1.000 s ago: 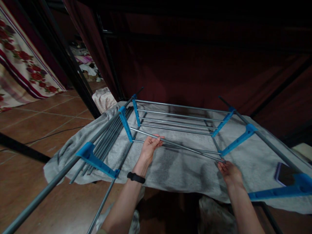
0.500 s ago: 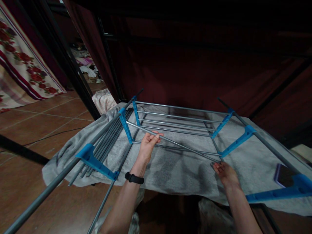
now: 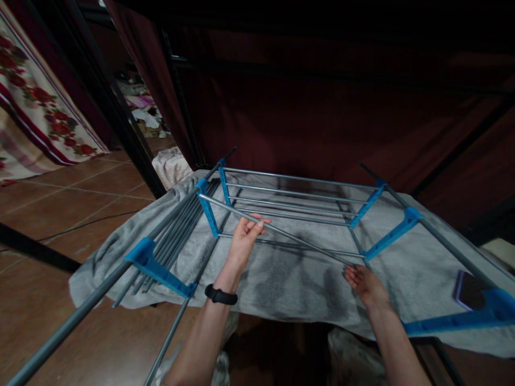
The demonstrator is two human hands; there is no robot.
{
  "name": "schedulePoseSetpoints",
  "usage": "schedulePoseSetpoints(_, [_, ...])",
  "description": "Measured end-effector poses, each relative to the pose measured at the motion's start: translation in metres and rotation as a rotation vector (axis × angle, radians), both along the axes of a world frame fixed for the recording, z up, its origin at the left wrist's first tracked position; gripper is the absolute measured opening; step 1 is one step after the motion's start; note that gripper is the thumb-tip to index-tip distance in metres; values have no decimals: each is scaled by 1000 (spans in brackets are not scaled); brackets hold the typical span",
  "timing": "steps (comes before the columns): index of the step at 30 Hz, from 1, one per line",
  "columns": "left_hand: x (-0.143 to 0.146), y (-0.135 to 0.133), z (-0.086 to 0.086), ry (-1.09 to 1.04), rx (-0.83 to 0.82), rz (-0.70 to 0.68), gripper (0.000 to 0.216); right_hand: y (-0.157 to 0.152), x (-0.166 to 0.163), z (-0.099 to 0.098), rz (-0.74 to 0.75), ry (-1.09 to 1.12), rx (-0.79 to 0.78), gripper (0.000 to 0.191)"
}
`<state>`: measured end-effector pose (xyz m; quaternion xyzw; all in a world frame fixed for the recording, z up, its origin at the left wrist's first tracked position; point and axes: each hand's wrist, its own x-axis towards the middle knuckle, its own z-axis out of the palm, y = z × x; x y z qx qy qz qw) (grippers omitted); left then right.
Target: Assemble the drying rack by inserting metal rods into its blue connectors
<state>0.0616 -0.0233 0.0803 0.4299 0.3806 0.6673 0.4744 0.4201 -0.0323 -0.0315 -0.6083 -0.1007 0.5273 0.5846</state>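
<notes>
A thin grey metal rod (image 3: 300,240) slants across the middle of a rack with blue plastic brackets. My left hand (image 3: 246,236), above a black wristband, pinches it between thumb and fingers left of its middle. The rod's left end lies at the upper part of a left blue bracket (image 3: 208,214); whether it sits in a hole I cannot tell. My right hand (image 3: 366,284) has its fingers closed at the rod's lower right end, just below the tip of a right blue bracket (image 3: 388,237). Several crossbars (image 3: 298,191) span the brackets farther back.
Loose grey rods (image 3: 183,228) lie in a bundle along the left side. Under the rack is a grey blanket (image 3: 281,284). A phone (image 3: 469,289) rests at the right beside another blue bracket (image 3: 458,320). A dark bed-frame post (image 3: 116,102) rises at the left.
The rod has shifted left, its left end now against the left bracket. My right hand has moved slightly left with the other end; my left hand has barely moved.
</notes>
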Motion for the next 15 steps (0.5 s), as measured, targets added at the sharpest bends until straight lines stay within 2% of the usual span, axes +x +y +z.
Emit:
schedulePoseSetpoints(6, [6,1,-3,-6,-9,-30,36,-1,-11,-7,137,-86,8,8])
schedulePoseSetpoints(15, [9,1,-7,17,-11,-45,38,1,-29,-7,263,-417,21,24])
